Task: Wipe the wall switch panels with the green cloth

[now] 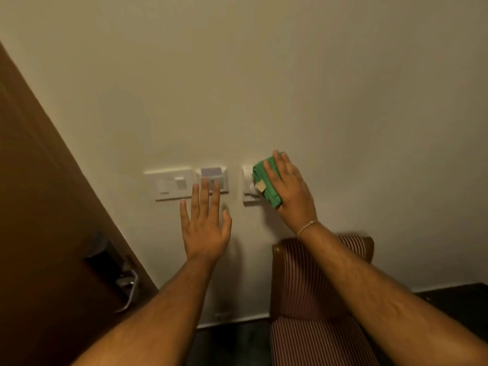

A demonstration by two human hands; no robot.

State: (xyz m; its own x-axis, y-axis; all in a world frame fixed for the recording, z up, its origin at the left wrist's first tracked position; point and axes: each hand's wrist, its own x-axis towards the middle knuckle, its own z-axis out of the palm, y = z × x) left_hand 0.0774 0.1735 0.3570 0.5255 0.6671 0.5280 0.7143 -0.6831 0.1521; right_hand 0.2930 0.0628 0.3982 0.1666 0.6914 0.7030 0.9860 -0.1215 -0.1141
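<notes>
Three white switch panels sit in a row on the cream wall. My right hand [289, 187] presses a folded green cloth [264, 180] flat against the right panel [247, 184], covering most of it; a small tan tag shows on the cloth. My left hand [204, 223] is spread flat on the wall with fingers apart, its fingertips overlapping the lower edge of the middle panel [214, 175]. The left panel [170, 184], with a raised rocker switch, is uncovered.
A brown wooden door [39, 207] with a metal lever handle [129, 289] stands at the left. A striped upholstered chair [311, 299] with a wooden frame stands against the wall below the right panel. Dark floor [232, 344] lies beneath.
</notes>
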